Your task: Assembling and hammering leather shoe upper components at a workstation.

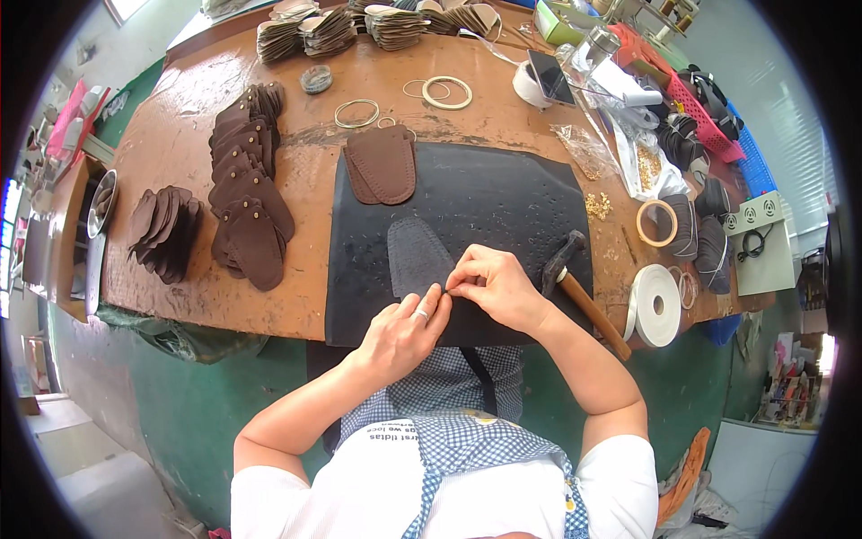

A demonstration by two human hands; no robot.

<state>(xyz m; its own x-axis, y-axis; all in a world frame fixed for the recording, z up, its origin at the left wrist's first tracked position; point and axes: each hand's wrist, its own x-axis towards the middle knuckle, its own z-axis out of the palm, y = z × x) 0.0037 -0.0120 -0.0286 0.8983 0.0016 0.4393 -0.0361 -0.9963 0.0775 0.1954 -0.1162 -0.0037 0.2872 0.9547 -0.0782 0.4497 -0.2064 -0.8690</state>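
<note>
A hammer lies beside your right hand, brown leather stacks left of your left hand. Both pinch nearly closed at the rough, tapered grey piece just ahead; what's gripped is hidden.

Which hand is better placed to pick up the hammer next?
Probably the right hand: the hammer lies just beside its wrist, while the left hand is farther away.

Leather piece wholly on mat, seemingly
</note>
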